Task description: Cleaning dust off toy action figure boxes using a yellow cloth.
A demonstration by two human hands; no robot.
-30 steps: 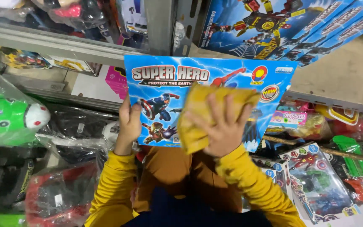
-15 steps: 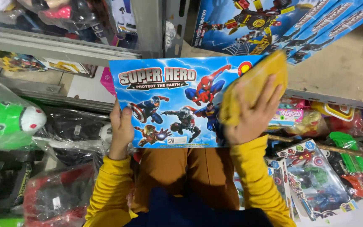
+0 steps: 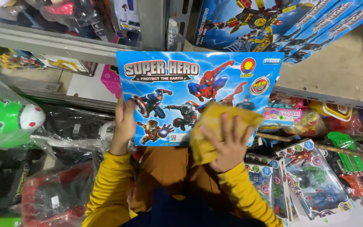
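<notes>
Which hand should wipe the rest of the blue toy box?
Probably the right hand: it presses the yellow cloth on the box. The left hand grips the box's edge.

The cloth [image 3: 215, 130] hides the box's [image 3: 198, 84] lower right corner. The green toy [image 3: 1, 122] is cut off at the left edge.
</notes>
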